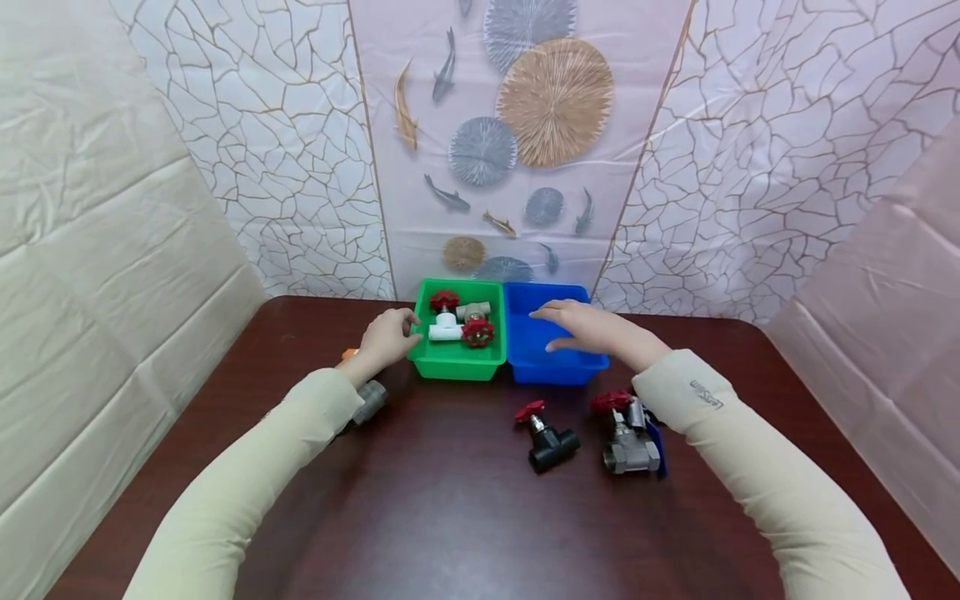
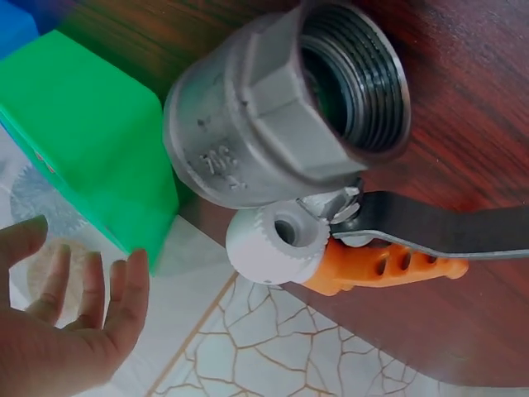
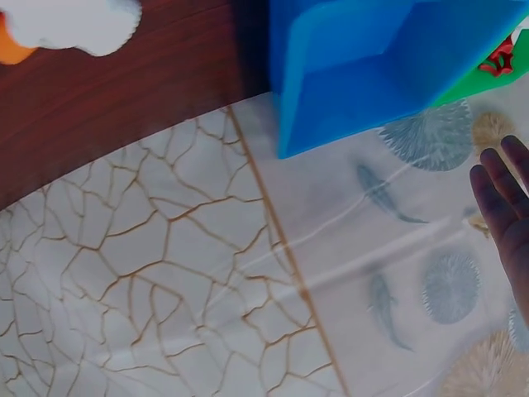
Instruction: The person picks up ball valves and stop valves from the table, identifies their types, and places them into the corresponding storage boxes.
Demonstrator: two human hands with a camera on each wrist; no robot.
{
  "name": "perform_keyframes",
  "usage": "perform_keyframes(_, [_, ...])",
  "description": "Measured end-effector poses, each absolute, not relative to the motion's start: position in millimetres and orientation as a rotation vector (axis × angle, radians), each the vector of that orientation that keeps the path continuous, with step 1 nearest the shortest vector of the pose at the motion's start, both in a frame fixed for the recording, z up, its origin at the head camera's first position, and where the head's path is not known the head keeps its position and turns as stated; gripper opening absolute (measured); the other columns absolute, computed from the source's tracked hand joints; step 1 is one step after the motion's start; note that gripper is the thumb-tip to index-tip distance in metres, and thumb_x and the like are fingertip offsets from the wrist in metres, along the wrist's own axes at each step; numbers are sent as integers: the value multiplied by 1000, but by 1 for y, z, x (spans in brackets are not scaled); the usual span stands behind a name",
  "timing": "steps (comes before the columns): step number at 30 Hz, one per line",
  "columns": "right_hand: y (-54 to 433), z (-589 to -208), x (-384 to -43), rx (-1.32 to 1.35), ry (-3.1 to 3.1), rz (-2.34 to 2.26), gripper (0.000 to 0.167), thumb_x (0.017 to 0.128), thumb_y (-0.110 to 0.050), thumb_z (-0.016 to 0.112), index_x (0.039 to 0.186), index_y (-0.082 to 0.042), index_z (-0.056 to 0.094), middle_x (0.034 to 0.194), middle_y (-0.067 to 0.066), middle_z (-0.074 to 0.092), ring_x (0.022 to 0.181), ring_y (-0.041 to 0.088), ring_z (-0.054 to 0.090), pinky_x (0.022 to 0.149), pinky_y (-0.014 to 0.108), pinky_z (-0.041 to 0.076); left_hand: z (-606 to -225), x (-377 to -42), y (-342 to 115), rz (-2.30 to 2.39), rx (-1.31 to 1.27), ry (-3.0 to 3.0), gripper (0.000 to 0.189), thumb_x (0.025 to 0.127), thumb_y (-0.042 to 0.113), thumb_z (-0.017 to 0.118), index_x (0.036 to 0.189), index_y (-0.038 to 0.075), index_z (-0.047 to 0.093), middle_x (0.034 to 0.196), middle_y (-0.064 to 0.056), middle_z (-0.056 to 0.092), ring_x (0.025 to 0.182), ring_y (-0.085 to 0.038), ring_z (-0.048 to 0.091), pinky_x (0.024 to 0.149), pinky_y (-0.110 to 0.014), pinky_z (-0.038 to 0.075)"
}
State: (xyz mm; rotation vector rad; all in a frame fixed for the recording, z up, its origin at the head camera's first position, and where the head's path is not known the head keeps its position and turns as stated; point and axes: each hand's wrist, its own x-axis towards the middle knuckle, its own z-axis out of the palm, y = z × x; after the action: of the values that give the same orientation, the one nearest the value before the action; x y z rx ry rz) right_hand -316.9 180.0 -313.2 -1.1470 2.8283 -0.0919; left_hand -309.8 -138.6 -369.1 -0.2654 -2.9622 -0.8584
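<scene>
My left hand (image 1: 388, 340), fingers loosely bent and empty, is at the left side of the green bin (image 1: 459, 368). In that bin lie a white valve (image 1: 446, 332) with a red handwheel and a grey-beige valve (image 1: 473, 311) with another. Above the blue bin (image 1: 557, 372) hovers my right hand (image 1: 592, 327), fingers extended, nothing held. Partly hidden by the left forearm are a metal ball valve (image 2: 248, 124) with a black lever (image 2: 450, 222) and a white valve (image 2: 277, 244) with an orange handle (image 2: 372, 266).
In front of the blue bin lies a black valve (image 1: 553, 447) with a red handwheel. To its right, a metal valve (image 1: 632, 456) sits against other valve parts, partly covered by the right sleeve. The right wrist view has a white-and-orange piece (image 3: 74, 23). A patterned cloth backs the table.
</scene>
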Motion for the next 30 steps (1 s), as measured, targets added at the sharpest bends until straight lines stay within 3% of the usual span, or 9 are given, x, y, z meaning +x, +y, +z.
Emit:
perform_keyframes(12, [211,-312,-309,-1115,2877,-103,55,87,-21,67,133,2,49,132,25,50,120,39,51,99,51,43,-372,-300,-130,-895,-478,-2933,28,91,17,62,115,4,63,119,-22,55,111,-36,54,92,-47,47])
perform_keyframes(23, [241,-309,-303,-1154,2947,-128,44,89,-16,65,126,4,55,121,23,58,112,38,57,92,51,47,-359,-295,-100,-821,-689,-2874,37,91,20,64,126,10,55,117,-13,56,108,-29,55,85,-42,49])
perform_keyframes(30, [259,-313,-301,-1106,2980,-142,42,89,-17,64,124,4,57,120,24,59,110,39,57,91,53,47,-358,-283,-71,-844,-877,-2752,35,89,19,66,122,11,58,114,-10,59,103,-22,56,86,-37,49])
